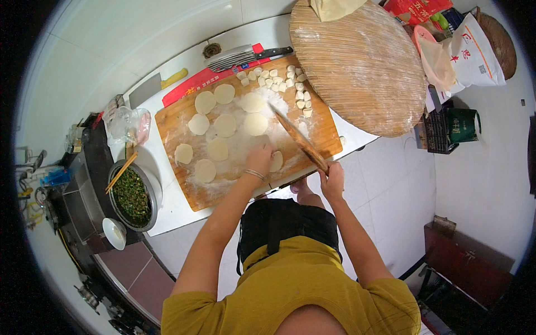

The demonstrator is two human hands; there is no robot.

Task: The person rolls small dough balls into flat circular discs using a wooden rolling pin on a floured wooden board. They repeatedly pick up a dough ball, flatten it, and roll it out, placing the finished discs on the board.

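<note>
On the floured wooden board, my left hand is at the near edge, fingers curled against the left side of a small flat dough round. The hand covers part of that round, and its fingertips are slightly blurred. My right hand grips the near end of a wooden rolling pin, which slants away to the far left over the flour. Several thin dough wrappers lie spread across the left and middle of the board. Small dough pieces sit clustered along its far right.
Left of the board stands a bowl of chopped green filling with chopsticks across it. A cleaver and a wavy-bladed knife lie behind the board. A large round slatted tray overhangs the far right.
</note>
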